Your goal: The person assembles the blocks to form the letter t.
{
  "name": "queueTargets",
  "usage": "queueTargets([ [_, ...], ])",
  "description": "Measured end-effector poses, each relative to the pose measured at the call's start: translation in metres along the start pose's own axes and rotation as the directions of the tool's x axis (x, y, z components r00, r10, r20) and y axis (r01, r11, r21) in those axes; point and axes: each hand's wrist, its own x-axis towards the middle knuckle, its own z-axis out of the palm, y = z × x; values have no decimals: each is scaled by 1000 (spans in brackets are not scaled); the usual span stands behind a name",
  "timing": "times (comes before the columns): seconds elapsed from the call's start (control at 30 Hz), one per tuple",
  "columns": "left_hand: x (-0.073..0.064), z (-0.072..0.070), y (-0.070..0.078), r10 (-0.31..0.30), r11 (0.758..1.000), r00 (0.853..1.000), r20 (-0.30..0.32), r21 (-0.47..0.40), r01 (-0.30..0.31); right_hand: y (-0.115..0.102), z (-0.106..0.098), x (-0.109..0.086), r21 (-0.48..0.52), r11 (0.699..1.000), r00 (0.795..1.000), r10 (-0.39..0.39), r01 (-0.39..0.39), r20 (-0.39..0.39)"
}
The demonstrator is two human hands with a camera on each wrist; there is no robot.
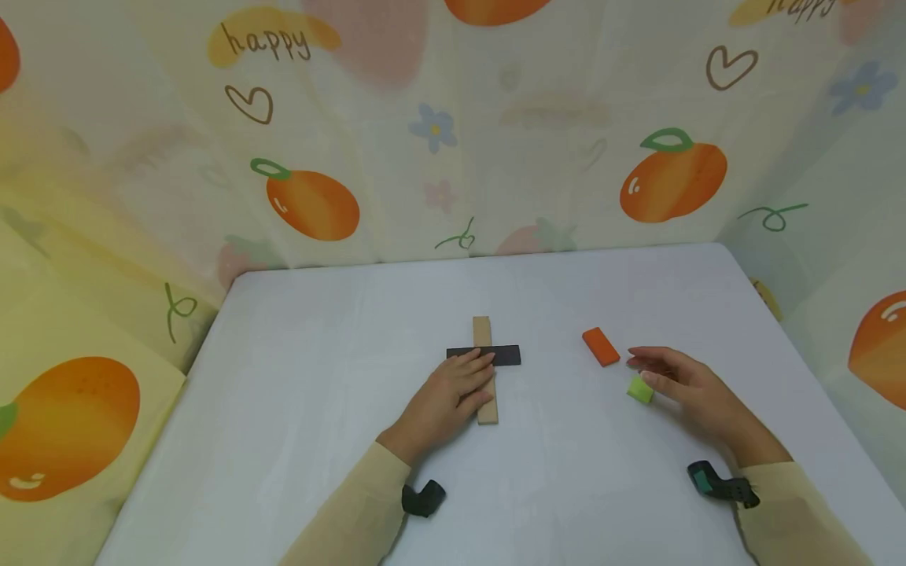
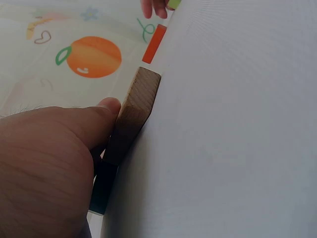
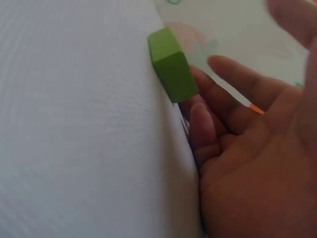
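Risking, perhaps, a skew between black strip (image 1: pixel 507 355) and wooden strip (image 1: pixel 482 331), crossed midway between the table's (image 1: pixel 318 338) side edges, through sideways drag from the left hand (image 1: pixel 447 393), laid over both, fingers extended; holding the right hand (image 1: pixel 697 399) beside the green block (image 1: pixel 640 391), nearer the right edge, thumb and fingers apart.

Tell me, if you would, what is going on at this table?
A person's left hand rests on a black strip that crosses a wooden strip on the white table. The right hand is close to a green block; whether they touch is unclear. An orange block lies nearby, apart from the crossed strips.
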Motion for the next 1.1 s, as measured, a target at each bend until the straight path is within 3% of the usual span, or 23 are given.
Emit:
queueTargets([
  [0.43,0,-1,0,-30,999,999,13,-21,31,1,-6,-4,-144,987,994,86,-76,62],
  [0.73,1,0,-1,-22,1000,1000,9,-11,22,5,-6,-7,-210,978,999,31,-22,38],
  [1.1,1,-1,-1,-4,1000,1000,4,-15,4,6,-2,-6,-196,980,999,-33,30,-13],
])
